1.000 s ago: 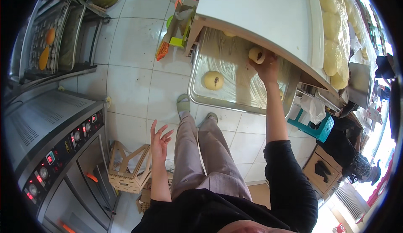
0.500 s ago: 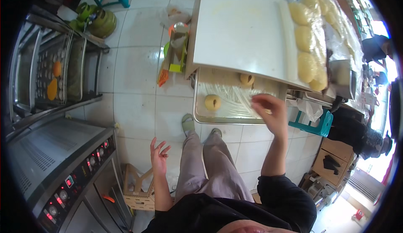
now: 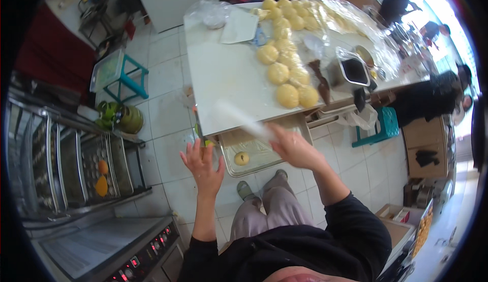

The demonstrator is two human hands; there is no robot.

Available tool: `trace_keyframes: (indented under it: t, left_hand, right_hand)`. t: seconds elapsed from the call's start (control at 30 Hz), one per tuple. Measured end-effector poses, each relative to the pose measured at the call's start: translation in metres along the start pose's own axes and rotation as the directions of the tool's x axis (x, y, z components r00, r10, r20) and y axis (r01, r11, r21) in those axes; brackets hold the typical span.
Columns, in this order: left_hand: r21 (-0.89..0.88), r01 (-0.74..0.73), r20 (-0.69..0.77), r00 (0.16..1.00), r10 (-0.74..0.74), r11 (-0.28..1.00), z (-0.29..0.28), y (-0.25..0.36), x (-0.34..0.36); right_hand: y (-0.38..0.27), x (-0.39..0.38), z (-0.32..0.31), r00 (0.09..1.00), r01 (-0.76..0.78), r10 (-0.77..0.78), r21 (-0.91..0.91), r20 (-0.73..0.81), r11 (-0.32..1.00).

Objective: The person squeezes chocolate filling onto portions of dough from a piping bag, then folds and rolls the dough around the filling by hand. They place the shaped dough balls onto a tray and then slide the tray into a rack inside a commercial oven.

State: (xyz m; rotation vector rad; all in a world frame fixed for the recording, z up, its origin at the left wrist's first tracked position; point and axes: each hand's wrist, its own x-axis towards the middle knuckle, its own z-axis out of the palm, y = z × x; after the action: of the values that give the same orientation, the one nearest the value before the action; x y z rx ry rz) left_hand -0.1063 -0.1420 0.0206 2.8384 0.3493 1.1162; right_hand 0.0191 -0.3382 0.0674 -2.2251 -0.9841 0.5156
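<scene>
My right hand (image 3: pixel 292 147) is closed round one end of a white rolling pin (image 3: pixel 241 119), which is smeared by motion and slants over the front edge of the white table (image 3: pixel 218 78). My left hand (image 3: pixel 203 167) holds nothing, its fingers spread, near the table's front left corner. Below the table edge a metal tray (image 3: pixel 244 172) sticks out, lined with shiny clear film. One filled dough ball (image 3: pixel 241 158) with a dark slit shows in its near left part. Round yellow dough balls (image 3: pixel 278 73), several under clear plastic, lie along the middle of the table.
A metal container (image 3: pixel 351 71) with dark contents stands on the table, right of the dough. Left are a tray rack (image 3: pixel 84 165), green gas cylinders (image 3: pixel 122 116) and an oven (image 3: pixel 112 249). A teal stool (image 3: pixel 378 127) and people in dark clothes are at right.
My right hand has left the tray and now grips the rolling pin, which lay on the table beside the dough. My left hand has risen, fingers spread. The view takes in more of the table.
</scene>
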Motion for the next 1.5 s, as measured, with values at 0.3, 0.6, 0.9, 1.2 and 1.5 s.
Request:
trace_keyframes:
  t: [0.3,0.6,0.9,1.2,1.5]
  left_hand:
    - [-0.558,0.272,0.445,0.896,0.006,0.784,0.034,0.074,0.002]
    - [-0.694,0.71,0.385,0.23,-0.894,-0.117,0.098,0.112,0.025]
    - [-0.742,0.646,0.337,0.13,-0.932,-0.178,0.111,0.196,0.089]
    - [-0.709,0.686,0.362,0.158,-0.919,-0.162,0.125,0.205,0.089]
    - [-0.789,0.607,0.05,0.226,-0.973,0.101,0.139,0.161,0.099]
  right_hand:
    - [0.066,-0.059,-0.142,0.975,0.074,0.063,0.582,-0.212,0.81]
    - [0.394,0.008,-0.343,0.69,-0.298,0.395,0.26,-0.606,0.919]
    - [0.453,0.172,-0.293,0.985,0.154,-0.13,-0.239,0.112,0.959]
    - [0.414,0.201,-0.27,0.982,0.123,-0.077,-0.265,0.175,0.956]
    - [0.452,0.062,-0.408,0.952,-0.197,0.244,0.24,-0.184,0.951]
